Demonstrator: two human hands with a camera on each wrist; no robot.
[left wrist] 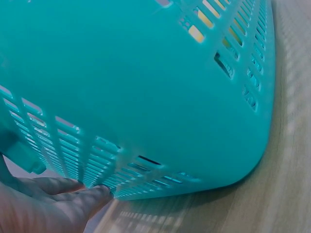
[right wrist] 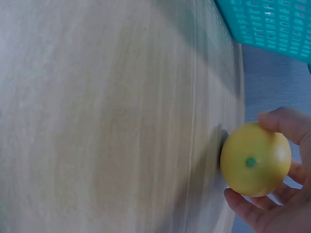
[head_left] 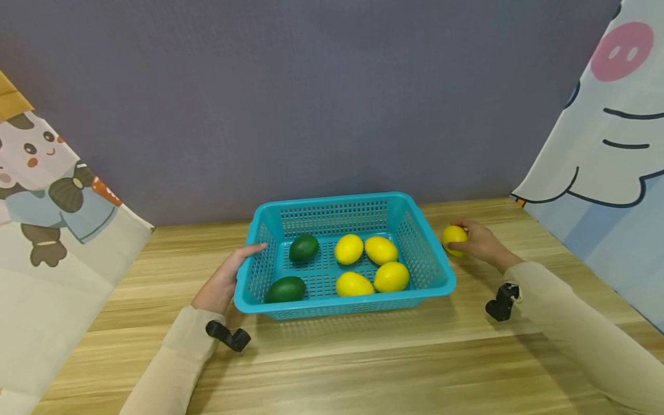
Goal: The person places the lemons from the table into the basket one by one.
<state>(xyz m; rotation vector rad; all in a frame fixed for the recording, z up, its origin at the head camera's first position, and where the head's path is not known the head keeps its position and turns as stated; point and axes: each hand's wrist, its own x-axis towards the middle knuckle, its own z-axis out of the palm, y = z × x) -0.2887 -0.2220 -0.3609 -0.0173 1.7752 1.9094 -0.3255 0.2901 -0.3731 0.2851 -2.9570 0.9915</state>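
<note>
A turquoise plastic basket (head_left: 332, 308) with slotted walls stands on the wooden table. Inside lie several yellow lemons (head_left: 381, 250) and two dark green fruits (head_left: 304, 249) that look like avocados. My left hand (head_left: 228, 275) grips the basket's left side, one digit over the rim and other fingers against the outer wall, as the left wrist view shows. To the right of the basket, my right hand (head_left: 479, 242) holds a lemon (right wrist: 253, 160) between thumb and fingers. Its round end with a green stem spot faces the right wrist camera. Whether it touches the table is unclear.
The wood-grain table (head_left: 332, 369) ends at a grey fabric panel (head_left: 332, 104) behind the basket. Cartoon-printed sheets hang at the left (head_left: 67, 190) and right (head_left: 612, 132). A small black camera sits on each wrist.
</note>
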